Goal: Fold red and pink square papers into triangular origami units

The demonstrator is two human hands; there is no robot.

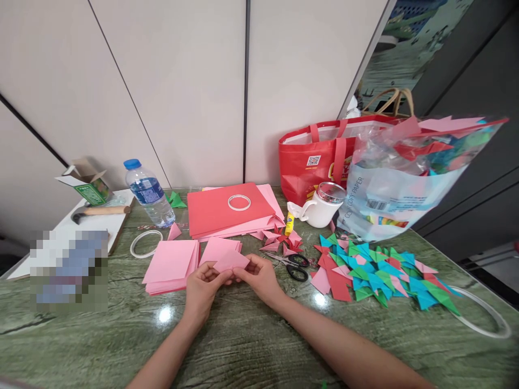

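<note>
Both forearms are stretched in from the near edge of the bench [243, 348] and angled toward each other. The left hand [205, 283] and the right hand [259, 275] are brought together near the bench's middle, fingers curled, thumbs laid almost tip to tip. A pink paper piece [231, 261] is pinched between the fingertips of both, its point turned away from the near edge.

The bench is finished in green, wood-like grain, and two lamp glints are reflected in it. Just beyond the hands, pink squares are stacked in a left pile [172, 262] and a right pile [219, 247]. To the right, black-handled scissors [297, 270] are laid down, and toward the right edge blue, green, pink and red folded paper pieces [377, 273] are heaped.

Toward the far edge, red card [213, 216] is topped by a ring of tape [239, 209]. A white mug [324, 209] is stood near a yellow glue stick [289, 223]. At the far left corner, a claw hammer [101, 212] is rested on a white board [52, 232], near a blue-capped bottle [150, 197]. The far edge is backed by pale panels [194, 92].

"COPY PAPER" and a barcode are printed on the clear plastic bag [397, 202]; a QR code is carried by the red tote bag [295, 175].
</note>
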